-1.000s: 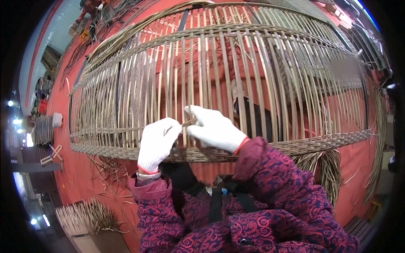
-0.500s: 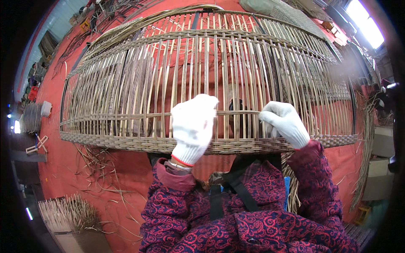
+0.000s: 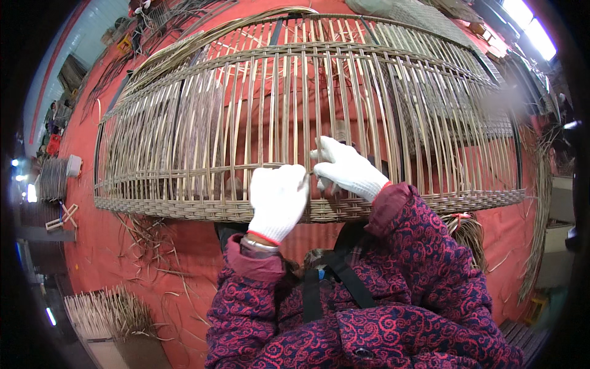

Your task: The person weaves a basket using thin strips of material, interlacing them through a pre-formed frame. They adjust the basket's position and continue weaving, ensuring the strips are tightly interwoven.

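Observation:
A wide wicker panel [image 3: 203, 211] lies in front of me, with long upright slats and woven bands across it. My left hand [image 3: 276, 202], in a white knitted glove, is closed at the panel's near part. A thin brown weaving strand [image 3: 212, 169] runs across the slats from the left into this fist. Just to its right, my right hand [image 3: 351, 167], also gloved, reaches in among the slats. Its fingers are apart, with the fingertips beside an upright slat near the left hand. Part of the strand is hidden by the gloves.
Loose strands [image 3: 147, 246] litter the red floor covering at left. A bundle of cut canes [image 3: 110, 310] stands at lower left. Long strands [image 3: 178, 55] lie over the panel's far left edge. A tied bundle [image 3: 465, 232] sits by my right sleeve, and more strands [image 3: 538, 209] hang at far right.
My right hand has moved left from the strand's right part to beside my left hand. The strand stretched between the hands no longer shows there. My left hand has shifted slightly downward.

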### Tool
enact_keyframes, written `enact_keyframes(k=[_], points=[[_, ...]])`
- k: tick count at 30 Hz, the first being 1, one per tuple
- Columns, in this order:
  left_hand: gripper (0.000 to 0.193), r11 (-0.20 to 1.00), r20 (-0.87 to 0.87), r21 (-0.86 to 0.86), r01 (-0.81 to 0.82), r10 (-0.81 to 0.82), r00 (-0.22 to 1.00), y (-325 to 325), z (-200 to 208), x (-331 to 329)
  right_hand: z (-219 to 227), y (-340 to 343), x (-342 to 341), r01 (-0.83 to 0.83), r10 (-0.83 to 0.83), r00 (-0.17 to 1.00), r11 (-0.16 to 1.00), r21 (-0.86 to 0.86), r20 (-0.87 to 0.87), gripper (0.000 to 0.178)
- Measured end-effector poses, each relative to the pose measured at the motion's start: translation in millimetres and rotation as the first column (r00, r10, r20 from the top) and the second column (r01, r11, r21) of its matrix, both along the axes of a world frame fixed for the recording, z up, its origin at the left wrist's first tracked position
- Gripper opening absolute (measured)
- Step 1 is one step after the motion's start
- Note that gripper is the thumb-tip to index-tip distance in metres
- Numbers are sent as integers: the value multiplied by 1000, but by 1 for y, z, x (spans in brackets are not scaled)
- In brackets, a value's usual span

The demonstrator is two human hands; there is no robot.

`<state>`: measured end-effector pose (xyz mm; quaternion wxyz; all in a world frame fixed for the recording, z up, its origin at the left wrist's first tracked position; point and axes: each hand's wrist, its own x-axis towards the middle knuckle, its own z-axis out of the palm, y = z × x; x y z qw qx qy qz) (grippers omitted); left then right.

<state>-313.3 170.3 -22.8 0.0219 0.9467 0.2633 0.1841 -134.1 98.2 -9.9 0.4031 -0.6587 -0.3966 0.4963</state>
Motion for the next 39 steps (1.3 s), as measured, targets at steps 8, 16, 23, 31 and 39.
enact_keyframes(k=[8, 16, 23, 31, 39], points=[[13, 925, 214, -379, 19, 68, 974, 8, -10, 13, 9, -10, 27, -272, 294, 931, 954, -125, 216, 30], [26, 913, 439, -85, 400, -326, 837, -24, 15, 74, 48, -107, 73, 168, -149, 980, 974, -152, 132, 14], [13, 917, 327, -373, 144, -15, 945, -29, 22, 46, 14, -70, 46, 122, -124, 990, 992, 31, 71, 29], [13, 998, 42, -52, 21, -19, 999, -29, -9, 56, 3, -28, 58, -236, 291, 905, 950, -204, 311, 41], [16, 977, 483, -51, 206, -156, 862, -31, -1, 82, 31, -100, 89, 146, -122, 971, 984, -106, 203, 25]])
